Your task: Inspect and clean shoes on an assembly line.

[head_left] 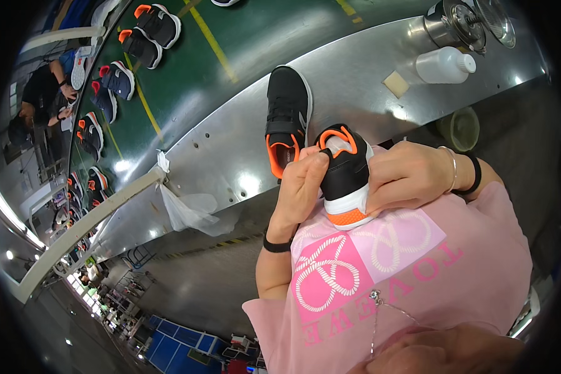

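Note:
Close to my chest I hold a black sneaker (346, 173) with an orange lining, a white sole and an orange patch at the heel. My left hand (303, 186) pinches its collar edge between thumb and fingers. Against the other side of the sneaker, my right hand (405, 176) is closed on the sole near the heel. White material shows inside the opening. The mate, another black sneaker (288, 112) with a strap and orange lining, lies on the metal ledge just beyond my left hand, its toe pointing away.
A green conveyor belt (196, 81) with yellow lines carries several pairs of sneakers. On the metal ledge (361, 78) are a white bottle (445, 65), a beige block (395, 84) and a metal canister (453, 26). Clear plastic (190, 210) hangs from a rail. A co-worker (40, 93) sits across the belt.

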{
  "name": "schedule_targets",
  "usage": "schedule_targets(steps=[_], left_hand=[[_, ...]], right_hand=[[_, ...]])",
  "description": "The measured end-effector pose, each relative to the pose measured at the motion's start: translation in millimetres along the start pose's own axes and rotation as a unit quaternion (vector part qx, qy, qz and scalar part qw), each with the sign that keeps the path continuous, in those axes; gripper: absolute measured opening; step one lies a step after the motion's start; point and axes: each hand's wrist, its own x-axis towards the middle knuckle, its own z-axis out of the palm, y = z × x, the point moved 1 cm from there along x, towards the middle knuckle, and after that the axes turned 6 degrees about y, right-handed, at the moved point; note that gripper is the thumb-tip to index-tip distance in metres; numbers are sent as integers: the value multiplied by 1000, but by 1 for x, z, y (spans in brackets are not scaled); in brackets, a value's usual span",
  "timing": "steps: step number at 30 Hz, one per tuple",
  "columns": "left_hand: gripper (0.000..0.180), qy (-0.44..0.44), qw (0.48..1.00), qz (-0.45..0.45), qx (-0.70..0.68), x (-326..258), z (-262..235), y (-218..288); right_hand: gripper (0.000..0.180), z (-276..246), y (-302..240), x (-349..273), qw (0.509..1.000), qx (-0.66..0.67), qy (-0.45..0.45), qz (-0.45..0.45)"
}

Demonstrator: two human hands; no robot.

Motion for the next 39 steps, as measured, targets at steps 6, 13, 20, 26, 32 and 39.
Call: schedule_targets(steps=[6, 13, 20, 26, 32, 39], left_hand=[[42, -8, 1000, 22, -2, 1, -6, -6], [39, 19, 1000, -18, -16, -2, 1, -1], [37, 3, 1000, 23, -2, -2, -7, -9], [39, 17, 1000, 8, -9, -5, -6, -9], [40, 5, 999, 38, -9, -4, -6, -11], [41, 26, 999, 29, -7, -6, -7, -12]], right_hand=[[8, 17, 11, 29, 998, 0, 48, -34], [9, 3, 8, -3, 998, 16, 63, 22], [7, 14, 9, 22, 999, 18, 32, -14], [7, 8, 8, -3, 996, 64, 53, 35], [8, 21, 14, 19, 996, 51, 77, 8], [7, 15, 20, -9, 986, 112, 97, 77]])
